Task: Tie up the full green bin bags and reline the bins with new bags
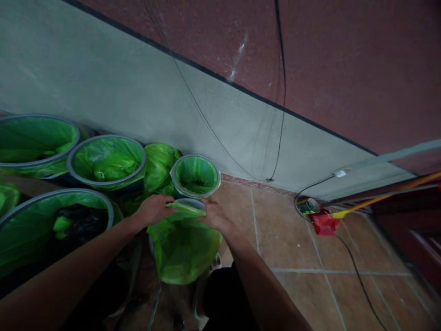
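Note:
My left hand (155, 209) and my right hand (216, 214) grip the upper edge of a thin green bin bag (182, 253), one at each side, fingers closed on the plastic. Pulled wide, the bag hangs toward my legs over a small bin. Part of that bin's grey rim (191, 202) shows between my hands; the rest is covered by the bag. Just beyond stands another small bin (195, 158), lined with a green bag folded over its rim. A bulging green bag (160, 161) lies to the left of it, against the wall.
Larger lined bins stand on the left: one holding a crumpled green bag (113, 168), one with a black bag (82, 223), and one farther left (37, 163). A red dustpan (325, 223), a yellow-handled pole (368, 201) and a cable (361, 278) lie rightward on the tiled floor.

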`<action>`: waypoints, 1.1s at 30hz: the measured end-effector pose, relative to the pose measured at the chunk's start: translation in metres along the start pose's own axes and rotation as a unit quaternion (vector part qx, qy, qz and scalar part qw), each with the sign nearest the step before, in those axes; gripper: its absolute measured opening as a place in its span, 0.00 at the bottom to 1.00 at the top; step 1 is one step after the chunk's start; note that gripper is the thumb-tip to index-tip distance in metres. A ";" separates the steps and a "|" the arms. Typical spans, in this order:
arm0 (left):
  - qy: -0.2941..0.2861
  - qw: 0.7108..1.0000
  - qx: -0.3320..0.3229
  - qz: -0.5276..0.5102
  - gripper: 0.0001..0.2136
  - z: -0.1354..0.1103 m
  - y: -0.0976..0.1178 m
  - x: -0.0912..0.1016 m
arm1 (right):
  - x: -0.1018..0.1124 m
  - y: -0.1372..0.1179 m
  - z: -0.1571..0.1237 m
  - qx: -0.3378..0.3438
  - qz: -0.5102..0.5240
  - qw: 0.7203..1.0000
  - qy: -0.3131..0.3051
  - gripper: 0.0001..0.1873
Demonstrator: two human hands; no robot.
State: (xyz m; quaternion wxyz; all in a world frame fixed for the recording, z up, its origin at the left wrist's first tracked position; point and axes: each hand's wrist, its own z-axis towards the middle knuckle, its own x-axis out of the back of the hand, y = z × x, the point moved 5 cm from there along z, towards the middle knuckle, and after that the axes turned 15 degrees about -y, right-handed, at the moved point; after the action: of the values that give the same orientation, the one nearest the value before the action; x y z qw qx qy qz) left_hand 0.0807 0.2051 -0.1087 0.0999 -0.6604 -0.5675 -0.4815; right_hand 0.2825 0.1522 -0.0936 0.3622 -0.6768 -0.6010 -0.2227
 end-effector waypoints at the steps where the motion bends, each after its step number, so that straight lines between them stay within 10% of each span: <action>1: -0.001 1.000 -0.010 -0.015 0.17 -0.001 0.004 0.000 | 0.001 -0.009 0.001 0.015 0.000 1.000 0.009 0.36; 6: -0.001 0.996 -0.077 -0.044 0.19 0.000 0.012 -0.002 | 0.002 -0.029 0.005 0.020 -0.020 1.000 0.003 0.16; 14: 0.027 0.998 -0.048 0.018 0.16 -0.002 0.009 0.000 | 0.001 0.006 0.016 -0.047 0.010 0.999 0.006 0.18; 19: 0.022 0.998 -0.061 0.007 0.15 -0.006 0.018 0.001 | 0.001 -0.015 0.010 0.059 0.029 0.995 0.068 0.35; 22: 0.028 0.997 -0.077 0.014 0.13 -0.007 0.023 -0.002 | 0.002 -0.035 0.004 0.109 0.003 0.992 0.069 0.21; 33: 0.038 0.999 -0.016 -0.008 0.15 -0.002 -0.001 0.002 | 0.005 0.010 0.013 -0.084 -0.026 0.996 0.025 0.20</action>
State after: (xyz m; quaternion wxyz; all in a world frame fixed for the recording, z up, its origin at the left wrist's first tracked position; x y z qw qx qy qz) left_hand 0.0786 0.2050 -0.1070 0.1072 -0.6388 -0.5608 -0.5157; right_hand 0.2917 0.1651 -0.1001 0.3129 -0.6830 -0.5886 -0.2986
